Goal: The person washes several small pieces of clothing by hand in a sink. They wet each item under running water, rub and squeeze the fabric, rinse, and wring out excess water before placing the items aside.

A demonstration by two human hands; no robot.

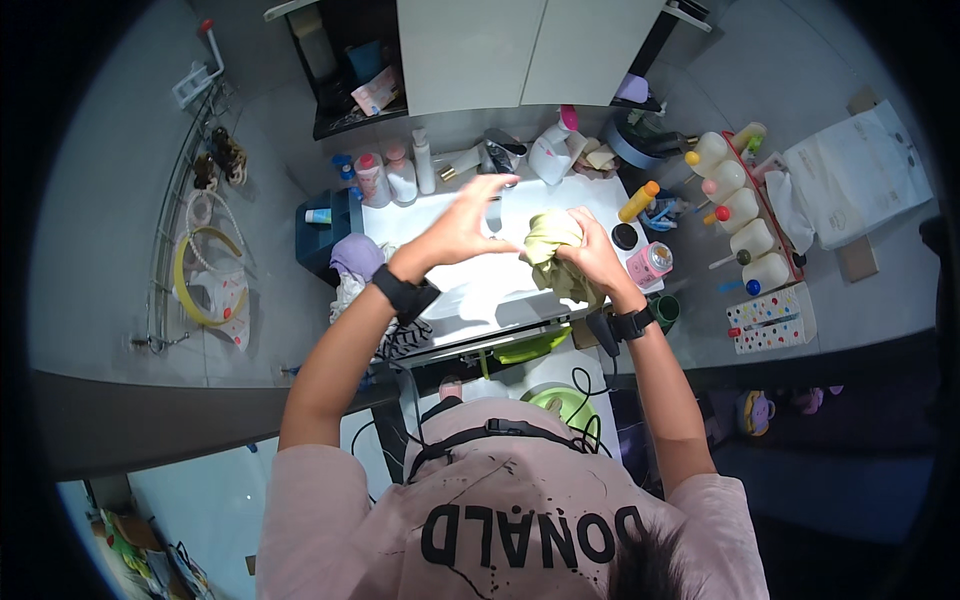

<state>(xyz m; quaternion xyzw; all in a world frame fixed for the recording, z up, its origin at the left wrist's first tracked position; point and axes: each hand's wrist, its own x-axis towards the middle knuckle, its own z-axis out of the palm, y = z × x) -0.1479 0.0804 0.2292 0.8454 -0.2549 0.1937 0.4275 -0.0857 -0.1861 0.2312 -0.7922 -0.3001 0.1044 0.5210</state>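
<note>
My right hand (594,256) grips a bunched yellow-green cloth (553,244) above the right part of a white washbasin counter (465,289). Part of the cloth hangs below the fingers. To its left, my left hand (469,225) is spread, thumb and fingers apart, holding nothing; its thumb tip comes close to the cloth, and whether they touch I cannot tell. Both wrists wear black straps. Behind the hands is a partly hidden metal faucet (495,214). A pink can (649,264) and a round black lid (624,237) lie right of my right hand.
Pump bottles (401,176) and a spray bottle (553,156) line the counter's back. A dark blue bin (319,232) and a purple cloth (358,256) are at left. A yellow tube (639,202) stands at right. Below are a green basin (562,409) and black cables (592,390).
</note>
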